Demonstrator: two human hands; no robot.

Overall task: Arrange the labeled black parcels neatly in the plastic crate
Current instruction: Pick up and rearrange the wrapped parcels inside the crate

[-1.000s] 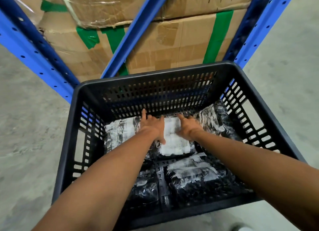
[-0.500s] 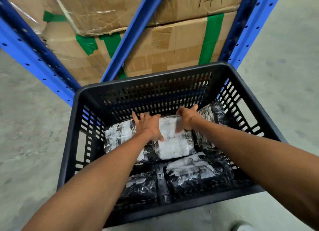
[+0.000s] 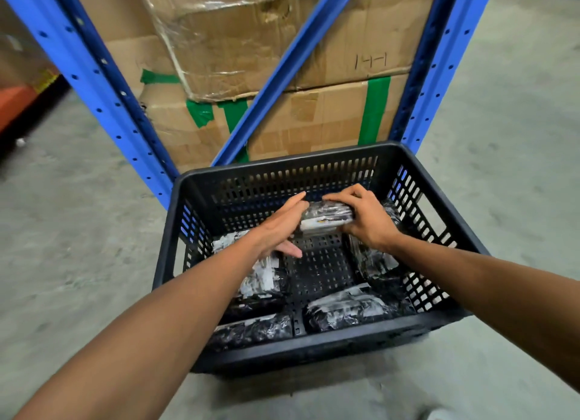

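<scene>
The middle parcel (image 3: pixel 326 219), flat on the crate floor a second ago, is now lifted on edge at 12 o'clock inside the crate (image 3: pixel 314 344). The right hand (image 3: pixel 365 220) clamps it; the left hand (image 3: pixel 279 228), fingers straight, presses its end. Other parcels (image 3: pixel 345 309) lie around the bared floor.

2 stacked cardboard boxes (image 3: pixel 270 74), patched with green tape (image 3: pixel 374 108), sit behind a blue steel rack (image 3: pixel 94 83) on a grey concrete floor (image 3: pixel 62 231).
</scene>
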